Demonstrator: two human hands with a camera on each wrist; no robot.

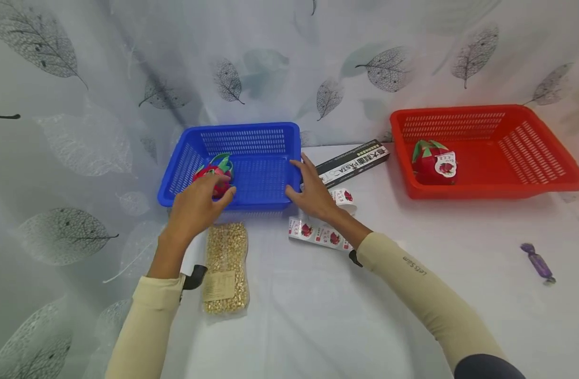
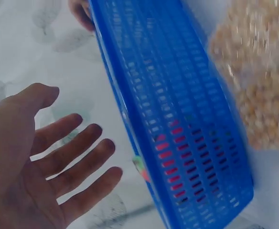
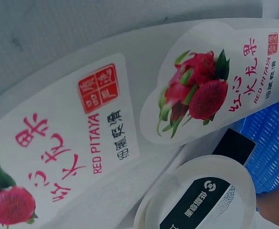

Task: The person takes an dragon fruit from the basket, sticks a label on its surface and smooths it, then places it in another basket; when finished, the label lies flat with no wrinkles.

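Clock directions taken from the blue basket [image 1: 261, 202], head view. Surroundings: packet of pale grains [image 1: 226, 252] flat at 6 o'clock, just in front of the basket. Black-and-white PASTA box [image 1: 353, 164] at 3 o'clock, lying aslant, near end partly behind the right hand [image 1: 313, 192]. Sticker roll [image 1: 345, 198] and its loose strip [image 1: 318, 233] toward 4 o'clock; the right forearm crosses over them. Red basket [image 1: 488, 192] well apart at 3 o'clock. Purple wrapped candy [image 1: 538, 264] farther out, between 3 and 4. Leaf-patterned cloth [image 1: 270, 95] at 12.

Dragon fruit [image 1: 204, 171] lies inside the blue basket, toward its 9 o'clock end: red skin, green leafy tips, partly hidden by the left hand [image 1: 192, 202]. That hand's fingers are spread, palm bare, near the fruit. Right hand at the basket's 3 o'clock rim, thumb and fingers apart; cannot tell whether they grip it. Second dragon fruit [image 1: 424, 171], in the red basket, bears a white label [image 1: 446, 164].

Count: baskets 2; dragon fruit 2, one per basket; box 1; packet 1; roll 1; candy 1.
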